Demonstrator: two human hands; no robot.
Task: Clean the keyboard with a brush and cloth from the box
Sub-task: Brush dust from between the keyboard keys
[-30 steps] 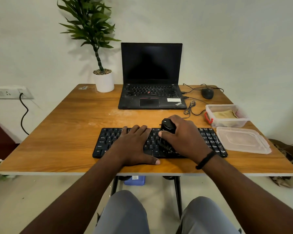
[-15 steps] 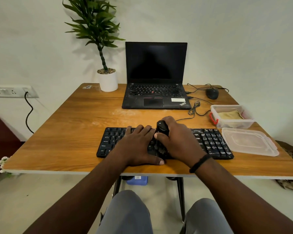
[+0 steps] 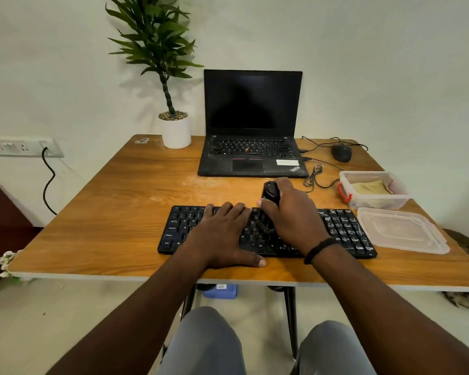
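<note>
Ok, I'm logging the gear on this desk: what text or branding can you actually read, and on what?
"ThinkPad": on the laptop palm rest, lower right corner.
"Ctrl", "Alt": on bottom-row keys of the keyboard; most other key legends are too small to read.
White sticker on the laptop: print too blurred to read.
Label on the blue thing under the table: unreadable.

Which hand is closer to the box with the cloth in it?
The right hand. It grips the brush over the middle of the keyboard, on the side where the box sits. The left hand rests flat on the keys farther away.
</note>
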